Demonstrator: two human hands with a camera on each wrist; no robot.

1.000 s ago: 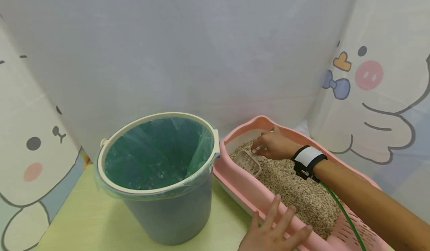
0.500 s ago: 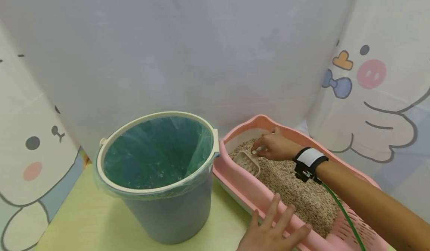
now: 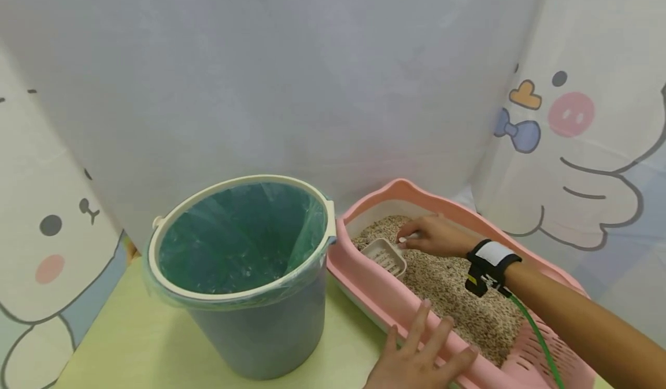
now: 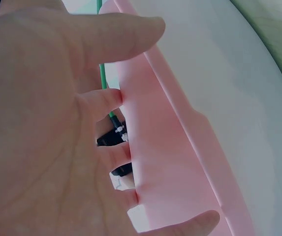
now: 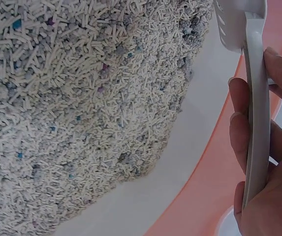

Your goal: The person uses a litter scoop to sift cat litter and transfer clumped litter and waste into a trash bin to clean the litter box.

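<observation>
A pink litter box full of pale litter stands on the right of the green table. My right hand grips the handle of a white slotted scoop, whose head lies in the litter near the box's far left corner. The right wrist view shows the scoop held between thumb and fingers beside the litter. My left hand rests with straight, spread fingers on the box's near rim. Its fingers lie flat against the pink wall in the left wrist view.
A grey bucket with a cream rim and green bag liner stands left of the litter box, almost touching it. Cartoon-printed curtains close in the back and sides. A green cable runs from my right wristband.
My right hand has drawn the scoop slightly nearer and lower in the litter. The left hand has stayed on the rim.
</observation>
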